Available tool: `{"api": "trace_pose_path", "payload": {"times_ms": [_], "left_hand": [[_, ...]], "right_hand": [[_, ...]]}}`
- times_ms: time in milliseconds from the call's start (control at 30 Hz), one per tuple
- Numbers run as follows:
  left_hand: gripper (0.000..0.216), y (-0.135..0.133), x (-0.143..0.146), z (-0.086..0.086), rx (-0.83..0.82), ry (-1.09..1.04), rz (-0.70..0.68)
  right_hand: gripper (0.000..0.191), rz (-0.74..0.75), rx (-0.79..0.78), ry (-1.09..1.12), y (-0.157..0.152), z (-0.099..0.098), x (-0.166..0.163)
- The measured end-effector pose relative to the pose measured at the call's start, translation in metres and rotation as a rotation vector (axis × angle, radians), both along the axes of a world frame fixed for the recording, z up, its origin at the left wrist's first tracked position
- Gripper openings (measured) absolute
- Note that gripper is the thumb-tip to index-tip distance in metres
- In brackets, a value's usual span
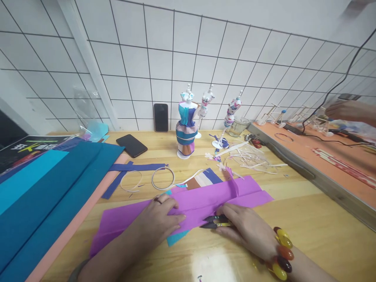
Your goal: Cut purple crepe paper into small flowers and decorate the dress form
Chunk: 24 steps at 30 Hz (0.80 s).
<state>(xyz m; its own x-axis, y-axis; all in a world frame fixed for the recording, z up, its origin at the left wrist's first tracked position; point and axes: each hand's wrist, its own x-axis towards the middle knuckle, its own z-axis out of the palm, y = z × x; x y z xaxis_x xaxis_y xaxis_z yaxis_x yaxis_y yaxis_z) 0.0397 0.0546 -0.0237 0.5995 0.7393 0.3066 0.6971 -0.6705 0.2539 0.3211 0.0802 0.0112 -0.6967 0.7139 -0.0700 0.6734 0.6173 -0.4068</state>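
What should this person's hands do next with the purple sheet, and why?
Probably make one small snip into the purple sheet: the right hand holds dark snips with their blades by the sheet's near edge, while the left hand rests on the sheet, seemingly steadying it.

- Wooden table (296,231): pale, grained surface
- Purple sheet (202,197): lies creased at centre
- Black phone (131,145): lies flat at left
- Dress form (187,133): stands on a white base (183,156)
- Pale ring (162,189): lies beside crossed blue strips (127,167)
- Glass jar (239,127): stands near loose white strips (241,147)
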Motion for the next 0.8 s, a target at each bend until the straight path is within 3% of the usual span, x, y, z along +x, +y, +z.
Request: {"api": "trace_pose_path", "payload": {"times_ms": [267,600,800], "left_hand": [[0.021,-0.003,0.002,0.017,-0.022,0.099,0.0],[0.026,-0.006,0.0,0.023,-0.139,0.101,0.006],[0.026,-0.008,-0.001,0.024,-0.122,0.05,0.021]], "right_hand": [[0.029,0.021,-0.005,-0.028,0.001,0.001,-0.007],[0.026,0.02,-0.012,-0.023,0.0,0.005,-0.011],[0.028,0.043,0.024,-0.033,0.001,0.005,-0.018]]}}
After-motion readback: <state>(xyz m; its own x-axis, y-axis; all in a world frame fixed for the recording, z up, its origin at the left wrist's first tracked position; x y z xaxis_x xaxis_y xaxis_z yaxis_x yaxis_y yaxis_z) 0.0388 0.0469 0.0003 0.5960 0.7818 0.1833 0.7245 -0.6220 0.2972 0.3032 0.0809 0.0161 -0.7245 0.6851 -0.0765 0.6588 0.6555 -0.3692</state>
